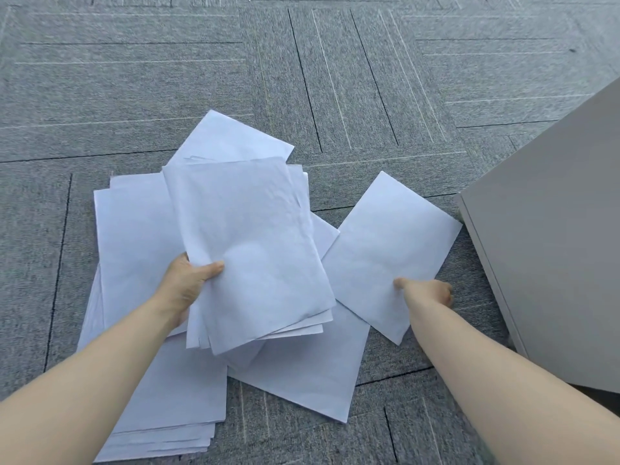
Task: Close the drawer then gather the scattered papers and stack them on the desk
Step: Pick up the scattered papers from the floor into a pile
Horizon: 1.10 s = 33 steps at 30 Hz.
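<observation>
My left hand (188,283) grips a bundle of several white sheets (248,243) by its lower left edge, held above the floor. My right hand (426,292) pinches a single white sheet (389,250) at its lower edge, thumb on top, to the right of the bundle. More white papers lie spread on the carpet: a loose pile (141,229) at left under my left arm, one sheet (302,370) in the middle, and another (231,135) poking out behind the bundle. The grey cabinet (553,236) at right shows a flat face with no drawer sticking out.
Grey carpet tiles (302,62) with thin line patterns cover the whole floor. The cabinet's corner stands close to my right hand. No desk top is in view.
</observation>
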Each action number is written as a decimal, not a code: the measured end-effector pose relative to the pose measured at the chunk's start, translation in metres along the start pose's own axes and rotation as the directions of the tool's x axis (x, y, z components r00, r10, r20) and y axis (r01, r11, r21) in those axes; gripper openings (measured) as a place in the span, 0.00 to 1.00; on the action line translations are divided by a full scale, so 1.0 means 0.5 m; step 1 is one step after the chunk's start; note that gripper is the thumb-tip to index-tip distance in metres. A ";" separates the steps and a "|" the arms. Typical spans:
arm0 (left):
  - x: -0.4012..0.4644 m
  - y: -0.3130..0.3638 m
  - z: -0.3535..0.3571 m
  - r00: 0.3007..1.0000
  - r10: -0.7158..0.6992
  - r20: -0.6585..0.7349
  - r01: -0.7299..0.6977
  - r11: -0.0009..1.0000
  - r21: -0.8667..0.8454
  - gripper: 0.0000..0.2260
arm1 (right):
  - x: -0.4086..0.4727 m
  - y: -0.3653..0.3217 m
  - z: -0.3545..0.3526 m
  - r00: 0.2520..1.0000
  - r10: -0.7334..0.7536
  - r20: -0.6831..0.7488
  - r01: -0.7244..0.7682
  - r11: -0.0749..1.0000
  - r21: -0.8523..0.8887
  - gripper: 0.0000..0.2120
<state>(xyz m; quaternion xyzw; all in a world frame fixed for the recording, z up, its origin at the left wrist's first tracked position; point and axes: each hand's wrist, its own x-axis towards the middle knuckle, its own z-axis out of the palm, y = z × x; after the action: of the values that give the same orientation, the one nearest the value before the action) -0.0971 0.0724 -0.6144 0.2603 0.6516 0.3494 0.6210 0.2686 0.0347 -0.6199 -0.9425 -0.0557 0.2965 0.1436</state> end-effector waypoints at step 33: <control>-0.009 -0.007 -0.075 0.996 -0.001 -0.085 0.002 1.000 0.020 0.17 | -0.264 -0.269 -0.078 0.552 -0.814 -0.182 0.737 0.374 0.563 0.11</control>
<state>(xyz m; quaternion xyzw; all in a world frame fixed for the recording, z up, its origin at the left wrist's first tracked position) -0.1336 0.0619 -0.6148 0.2509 0.6811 0.3532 0.5903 0.1805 0.1286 -0.4769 -0.6905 -0.4068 0.2541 0.5415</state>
